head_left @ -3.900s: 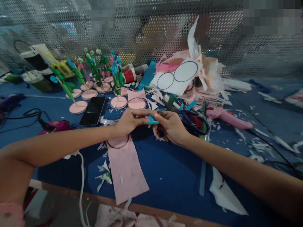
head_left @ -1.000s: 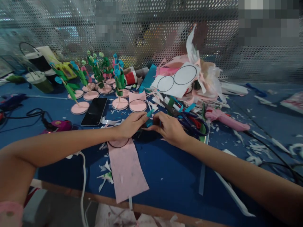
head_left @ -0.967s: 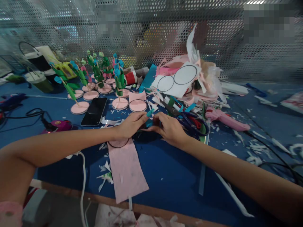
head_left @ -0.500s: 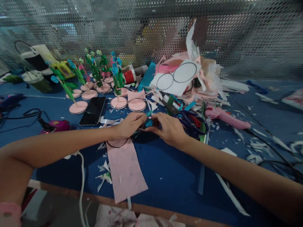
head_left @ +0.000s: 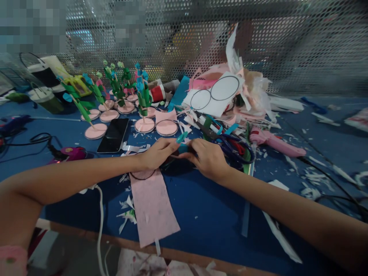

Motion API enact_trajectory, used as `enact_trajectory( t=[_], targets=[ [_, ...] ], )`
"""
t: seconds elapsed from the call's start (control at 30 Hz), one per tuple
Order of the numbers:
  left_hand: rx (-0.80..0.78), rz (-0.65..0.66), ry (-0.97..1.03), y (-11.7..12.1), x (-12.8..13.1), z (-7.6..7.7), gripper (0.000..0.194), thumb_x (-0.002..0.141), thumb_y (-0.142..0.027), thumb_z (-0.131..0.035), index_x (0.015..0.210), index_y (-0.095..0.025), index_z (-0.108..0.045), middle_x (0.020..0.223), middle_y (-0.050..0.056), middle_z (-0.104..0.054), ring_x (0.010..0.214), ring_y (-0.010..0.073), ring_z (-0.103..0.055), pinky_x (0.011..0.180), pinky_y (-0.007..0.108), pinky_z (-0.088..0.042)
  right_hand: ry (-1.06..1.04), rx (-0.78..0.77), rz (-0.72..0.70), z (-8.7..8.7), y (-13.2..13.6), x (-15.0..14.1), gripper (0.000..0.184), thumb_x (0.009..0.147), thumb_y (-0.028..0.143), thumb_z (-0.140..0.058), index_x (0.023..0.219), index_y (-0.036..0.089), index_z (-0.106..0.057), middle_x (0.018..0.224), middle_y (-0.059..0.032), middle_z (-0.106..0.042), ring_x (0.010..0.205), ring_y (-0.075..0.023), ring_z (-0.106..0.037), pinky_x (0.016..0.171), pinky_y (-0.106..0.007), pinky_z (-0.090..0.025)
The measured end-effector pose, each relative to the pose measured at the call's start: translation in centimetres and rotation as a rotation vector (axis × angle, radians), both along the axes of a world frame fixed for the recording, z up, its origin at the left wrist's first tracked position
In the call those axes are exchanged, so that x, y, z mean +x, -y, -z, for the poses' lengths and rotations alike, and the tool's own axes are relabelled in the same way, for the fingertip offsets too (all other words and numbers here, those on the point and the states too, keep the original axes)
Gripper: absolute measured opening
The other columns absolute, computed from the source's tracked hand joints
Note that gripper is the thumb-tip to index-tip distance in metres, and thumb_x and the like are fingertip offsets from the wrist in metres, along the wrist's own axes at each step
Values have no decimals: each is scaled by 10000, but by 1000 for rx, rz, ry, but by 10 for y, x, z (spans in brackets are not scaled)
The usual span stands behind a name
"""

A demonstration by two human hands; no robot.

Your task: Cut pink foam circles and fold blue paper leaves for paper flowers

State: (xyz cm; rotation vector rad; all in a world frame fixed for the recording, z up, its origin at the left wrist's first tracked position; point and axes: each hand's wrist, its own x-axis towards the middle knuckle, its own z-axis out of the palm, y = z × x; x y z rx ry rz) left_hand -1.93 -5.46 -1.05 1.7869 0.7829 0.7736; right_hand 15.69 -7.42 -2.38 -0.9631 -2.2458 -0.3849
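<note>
In the head view my left hand (head_left: 158,152) and my right hand (head_left: 207,158) meet over the blue table, fingers pinched together. Between them they grip a small blue craft piece (head_left: 182,137), whose tip sticks up above the left fingertips. Its lower part is mostly covered by my fingers, so its full shape is hidden. Beneath my left wrist lies a pink felt sheet (head_left: 155,207) with a dark circle outline. Just beyond my hands sit a bare pink disc (head_left: 166,127) and several pink discs bearing green and blue craft flowers (head_left: 140,90).
A black phone (head_left: 113,135) lies beyond my left forearm. Dark-handled scissors (head_left: 238,147) and a pink glue gun (head_left: 277,142) are right of my hands. Scraps pile up around a white sheet with drawn circles (head_left: 212,94). A magenta tool (head_left: 71,153) and white cord (head_left: 100,226) are at left.
My fingers have shifted slightly around the blue piece, and its tip now stands a little higher above my left fingers. The surrounding items stay put.
</note>
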Motion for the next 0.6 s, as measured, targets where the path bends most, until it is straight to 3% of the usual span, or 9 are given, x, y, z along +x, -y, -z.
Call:
enact_trajectory(
  t=[0.1,0.2,0.6],
  targets=[
    [-71,60,-9,-2,1,1,534,746,-675,-493,611,-161,-432,563,-51,-348,500,61,-284,463,218,-229,15,44,30,1,0,1,557,934,553,-243,668,168,-544,540,-46,-561,523,-145,-534,488,-247,-329],
    [-119,2,-24,-5,2,4,526,748,-668,-487,623,-159,-439,557,-47,-368,496,61,-307,466,212,-244,3,61,20,2,0,0,527,936,536,-280,699,157,-561,550,-43,-568,522,-139,-534,490,-242,-322],
    [-117,47,-8,-3,2,1,573,723,-713,-481,551,-173,-399,484,-53,-357,445,56,-288,412,213,-220,-28,-8,-23,3,0,1,522,899,596,-326,762,152,-566,591,-51,-593,564,-156,-562,520,-248,-356]
  ],
)
